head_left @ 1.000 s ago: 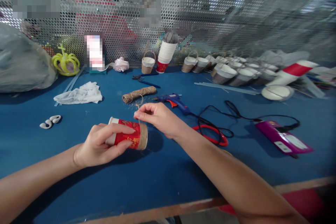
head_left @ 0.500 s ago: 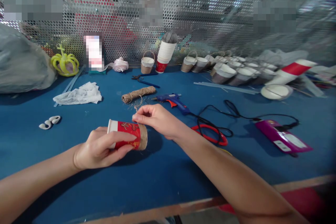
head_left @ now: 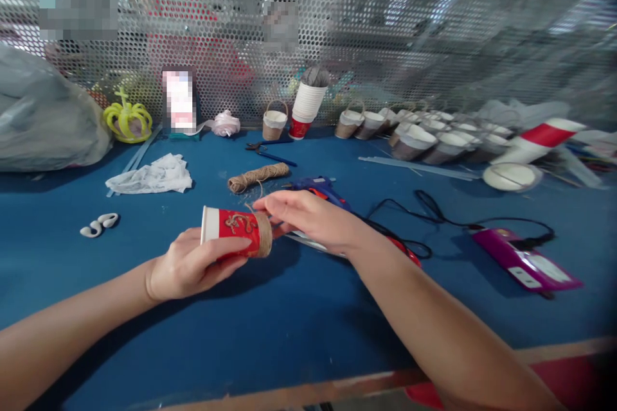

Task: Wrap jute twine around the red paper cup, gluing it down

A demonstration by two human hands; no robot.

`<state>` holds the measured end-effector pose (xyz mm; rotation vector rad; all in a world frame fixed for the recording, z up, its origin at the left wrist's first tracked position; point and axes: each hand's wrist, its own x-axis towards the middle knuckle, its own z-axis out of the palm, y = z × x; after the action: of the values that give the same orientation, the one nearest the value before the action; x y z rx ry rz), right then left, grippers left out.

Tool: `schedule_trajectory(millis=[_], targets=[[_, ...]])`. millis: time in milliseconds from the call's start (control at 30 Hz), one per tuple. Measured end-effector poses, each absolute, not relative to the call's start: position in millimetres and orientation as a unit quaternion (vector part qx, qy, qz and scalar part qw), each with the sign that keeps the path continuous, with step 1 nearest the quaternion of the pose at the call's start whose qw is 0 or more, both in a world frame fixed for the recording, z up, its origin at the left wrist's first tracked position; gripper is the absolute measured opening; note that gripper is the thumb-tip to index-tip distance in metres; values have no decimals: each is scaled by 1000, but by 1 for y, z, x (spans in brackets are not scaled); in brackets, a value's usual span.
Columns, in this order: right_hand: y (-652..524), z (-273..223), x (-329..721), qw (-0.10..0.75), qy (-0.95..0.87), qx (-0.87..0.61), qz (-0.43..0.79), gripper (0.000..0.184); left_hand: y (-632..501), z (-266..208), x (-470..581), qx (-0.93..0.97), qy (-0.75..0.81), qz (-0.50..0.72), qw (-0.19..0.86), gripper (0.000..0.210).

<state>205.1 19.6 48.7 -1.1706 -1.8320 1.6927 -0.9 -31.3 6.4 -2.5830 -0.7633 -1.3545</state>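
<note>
My left hand (head_left: 190,266) is closed round a red and white paper cup (head_left: 231,228), held on its side above the blue table, rim to the left. A gold-brown pattern decorates its red part. Jute twine (head_left: 264,236) wraps the cup's base end. My right hand (head_left: 308,221) is beside that end, fingers stretched out near the loose twine, which leads up toward a twine bundle (head_left: 258,178). Beyond this hand lies a blue glue gun (head_left: 321,186), partly covered. Below the palm shows a pale narrow strip (head_left: 313,244) that I cannot make out.
A purple power strip (head_left: 525,260) with black cable lies at right. Pliers (head_left: 270,153), a stack of cups (head_left: 308,103) and several twine-handled little buckets (head_left: 409,141) stand farther back. White cloth (head_left: 152,174) and a white curled piece (head_left: 99,225) lie left.
My right hand has moved slightly right, and its fingers have gone from a pinch on the twine to stretched out. The cup has risen a little in my left hand.
</note>
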Motion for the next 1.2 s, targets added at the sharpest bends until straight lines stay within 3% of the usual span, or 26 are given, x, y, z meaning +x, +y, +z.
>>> schedule_trajectory(millis=[267, 433, 600, 867, 1033, 1200], targets=[[13, 43, 211, 171, -683, -410, 580, 48, -28, -4, -5, -861, -269, -432, -20, 23], [6, 35, 210, 254, -714, -411, 506, 49, -28, -7, -4, -778, -321, -480, -248, 52], [-4, 31, 206, 275, -808, -382, 355, 46, -24, -3, 0, -691, -372, -476, -397, 37], [-4, 23, 206, 277, -839, -368, 288, 49, -23, -5, 1, -696, -377, -472, -388, 30], [-4, 25, 205, 264, -825, -343, 365, 46, -24, -7, 0, -767, -334, -439, -329, 30], [-3, 25, 204, 263, -802, -303, 442, 57, -24, -10, -2, -809, -312, -403, -294, 31]])
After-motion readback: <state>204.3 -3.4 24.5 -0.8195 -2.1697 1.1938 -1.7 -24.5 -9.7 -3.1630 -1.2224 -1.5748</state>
